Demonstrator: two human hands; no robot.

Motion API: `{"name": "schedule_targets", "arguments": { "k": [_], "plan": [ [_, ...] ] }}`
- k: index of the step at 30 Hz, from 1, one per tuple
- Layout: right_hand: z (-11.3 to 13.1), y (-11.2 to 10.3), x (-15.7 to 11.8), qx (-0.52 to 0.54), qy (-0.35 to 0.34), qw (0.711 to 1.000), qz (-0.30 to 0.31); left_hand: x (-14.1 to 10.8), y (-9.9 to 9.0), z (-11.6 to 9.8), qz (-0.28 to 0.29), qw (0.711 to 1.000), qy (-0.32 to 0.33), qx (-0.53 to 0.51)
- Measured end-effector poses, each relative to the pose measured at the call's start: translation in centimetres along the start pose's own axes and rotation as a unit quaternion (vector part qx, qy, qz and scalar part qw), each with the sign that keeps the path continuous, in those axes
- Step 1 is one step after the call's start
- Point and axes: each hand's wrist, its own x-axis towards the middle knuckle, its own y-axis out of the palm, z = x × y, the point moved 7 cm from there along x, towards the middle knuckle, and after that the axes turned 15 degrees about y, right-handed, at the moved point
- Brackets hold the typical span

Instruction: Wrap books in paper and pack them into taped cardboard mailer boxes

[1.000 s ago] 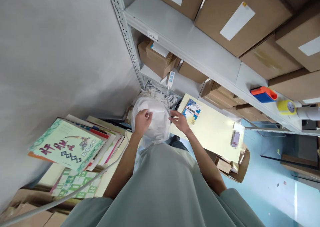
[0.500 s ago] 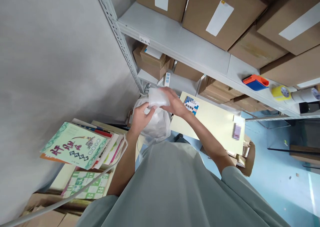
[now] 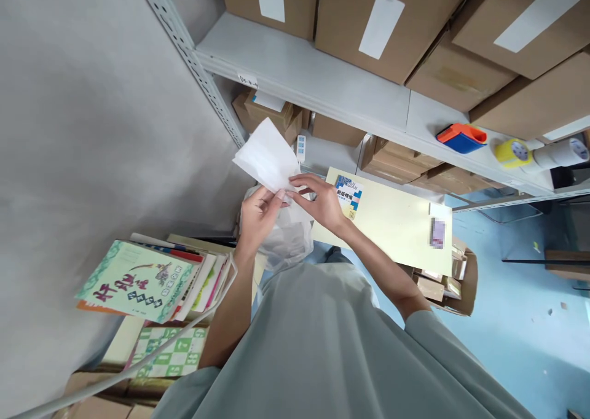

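A thin white sheet [image 3: 268, 153], paper or plastic I cannot tell, stands tilted up from my fingers. My left hand [image 3: 259, 217] pinches its lower edge between thumb and fingers. From the other side, my right hand [image 3: 325, 205] grips the same edge near the right corner, its fingertips almost meeting the left thumb. Just below both hands hangs a translucent white plastic bag [image 3: 288, 241], bulging and partly hidden by them. To the right, a booklet [image 3: 349, 195] with blue blocks on its cover lies on a pale yellow tabletop [image 3: 391, 222].
A grey metal shelf [image 3: 304, 75] with cardboard boxes [image 3: 369, 19] crosses ahead. On it sit an orange-and-blue tape dispenser [image 3: 462, 138] and yellow tape [image 3: 514, 153]. Stacked books [image 3: 138, 281] and a pale cable [image 3: 170, 339] are at left. An open carton [image 3: 468, 284] stands right.
The white piece, compact and blurred between my hands before, now spreads upward as a wider flat sheet. My hands have come closer together. The view has shifted slightly.
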Motion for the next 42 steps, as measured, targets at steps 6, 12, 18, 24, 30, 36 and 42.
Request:
{"name": "schedule_targets", "arguments": {
  "k": [6,12,18,24,30,36,42],
  "plan": [
    [-1.0,-1.4,-0.8,0.006,0.015,1.0,-0.002,-0.2,1.6,0.0,0.055,0.997,0.017,-0.048],
    [-2.1,-2.5,-1.8,-0.024,-0.004,0.999,-0.023,-0.4,3.7,0.2,0.085,0.995,0.036,-0.04],
    [-2.8,-4.1,-2.5,-0.048,0.011,0.998,-0.047,-0.7,5.7,0.4,0.087,0.996,0.029,-0.018],
    [-3.3,-5.8,-3.8,-0.031,0.028,0.997,-0.059,-0.3,8.0,0.3,0.076,0.996,0.041,0.003],
    [-7.8,-13.9,-4.7,0.001,0.101,0.977,-0.186,1.7,7.5,2.1,0.011,0.996,0.042,0.082],
    [-13.6,-23.8,-5.0,0.021,0.139,0.959,-0.248,3.3,8.9,2.7,-0.043,0.99,0.076,0.109],
    [-17.3,-27.7,-5.1,0.12,0.15,0.967,-0.167,1.5,18.6,1.9,0.099,0.986,0.132,0.026]
  ]
}}
